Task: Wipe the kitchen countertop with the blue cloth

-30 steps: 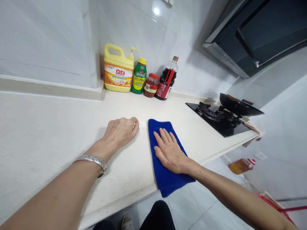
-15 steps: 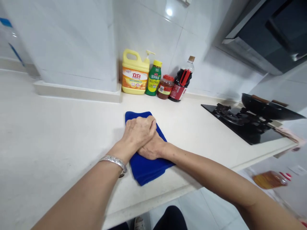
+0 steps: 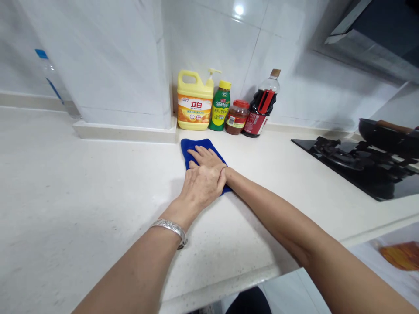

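Observation:
A blue cloth lies flat on the white countertop, partly covered by my hands. My right hand presses on it palm down, with the fingers stretched out and apart. Across the back of that hand and its wrist lies my left hand, its fingers curled round and gripping it. A silver bracelet circles my left wrist.
Against the tiled wall stand a yellow detergent jug, a green sauce bottle, a red-lidded jar and a dark sauce bottle. A black gas stove with a wok is right. Far left stands a clear bottle.
Both hands and the blue cloth have slid away from me toward the wall. My left hand now sits nearer the right wrist, and the right fingers show spread out. The view has shifted.

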### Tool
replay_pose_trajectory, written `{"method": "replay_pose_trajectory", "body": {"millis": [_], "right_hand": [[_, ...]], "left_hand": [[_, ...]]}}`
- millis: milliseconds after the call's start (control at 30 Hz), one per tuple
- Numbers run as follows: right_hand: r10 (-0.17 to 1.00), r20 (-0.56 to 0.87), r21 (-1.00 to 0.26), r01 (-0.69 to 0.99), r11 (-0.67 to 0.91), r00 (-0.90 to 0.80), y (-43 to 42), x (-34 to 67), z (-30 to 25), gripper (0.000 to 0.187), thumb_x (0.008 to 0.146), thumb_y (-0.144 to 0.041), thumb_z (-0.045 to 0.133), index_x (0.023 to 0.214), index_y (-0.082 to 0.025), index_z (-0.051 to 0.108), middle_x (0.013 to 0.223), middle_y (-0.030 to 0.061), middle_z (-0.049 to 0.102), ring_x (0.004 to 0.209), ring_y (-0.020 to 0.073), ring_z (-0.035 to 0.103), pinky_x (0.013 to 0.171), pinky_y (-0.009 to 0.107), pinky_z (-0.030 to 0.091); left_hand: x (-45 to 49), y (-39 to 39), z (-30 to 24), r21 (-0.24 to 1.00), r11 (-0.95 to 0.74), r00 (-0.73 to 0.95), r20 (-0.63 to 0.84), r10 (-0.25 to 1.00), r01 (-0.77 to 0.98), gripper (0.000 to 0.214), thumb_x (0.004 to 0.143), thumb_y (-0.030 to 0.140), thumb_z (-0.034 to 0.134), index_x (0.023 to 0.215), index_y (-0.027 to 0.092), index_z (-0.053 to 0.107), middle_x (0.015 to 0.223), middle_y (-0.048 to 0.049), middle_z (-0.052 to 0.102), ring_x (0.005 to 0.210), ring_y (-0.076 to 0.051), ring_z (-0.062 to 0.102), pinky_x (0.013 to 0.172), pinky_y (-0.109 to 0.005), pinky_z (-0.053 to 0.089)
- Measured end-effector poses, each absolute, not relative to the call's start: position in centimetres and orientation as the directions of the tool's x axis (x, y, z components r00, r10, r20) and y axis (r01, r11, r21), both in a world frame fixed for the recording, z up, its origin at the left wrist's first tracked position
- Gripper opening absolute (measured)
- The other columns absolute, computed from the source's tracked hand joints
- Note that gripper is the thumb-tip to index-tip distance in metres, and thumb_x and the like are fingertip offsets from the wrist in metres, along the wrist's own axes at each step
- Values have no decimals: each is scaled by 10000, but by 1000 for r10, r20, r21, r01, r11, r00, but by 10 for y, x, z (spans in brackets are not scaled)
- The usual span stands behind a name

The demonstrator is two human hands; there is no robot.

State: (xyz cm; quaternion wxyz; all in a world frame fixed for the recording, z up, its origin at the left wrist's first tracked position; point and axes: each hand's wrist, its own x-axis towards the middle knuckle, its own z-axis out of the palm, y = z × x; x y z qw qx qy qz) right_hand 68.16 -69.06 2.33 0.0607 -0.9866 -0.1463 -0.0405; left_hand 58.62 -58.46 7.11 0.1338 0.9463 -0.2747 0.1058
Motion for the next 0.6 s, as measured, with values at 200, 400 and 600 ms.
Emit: {"method": "replay_pose_trajectory", "body": {"millis": [200,400,600], "right_hand": [[129,-6,-168,127,-978,992,-716,693,40,646,1044,-506,313,1625,-232,243,1719,81,125,1586,254,80,1279,480,85],[-5,-9,-162,-7,-987,1000,-757,688,41,675,1047,-533,231,1634,-200,219,1715,114,122,1584,277,86,1275,482,78],[-106,12,-136,-103,-985,994,-780,669,37,681,1046,-536,205,1631,-188,227,1706,129,159,1577,285,126,1268,492,94]], "left_hand": [[596,-580,60,224,-797,819,292,-494,-561,419,1015,377,378,1346,314,626,1028,-74,764,895,-265,718,814,-404,554],[600,-572,63,202,-842,856,260,-447,-501,426,1004,379,360,1278,284,672,954,-89,771,909,-273,722,819,-396,538],[604,-563,66,251,-863,890,253,-378,-438,440,991,378,355,1286,298,671,957,-88,768,959,-283,718,864,-407,529]]}}
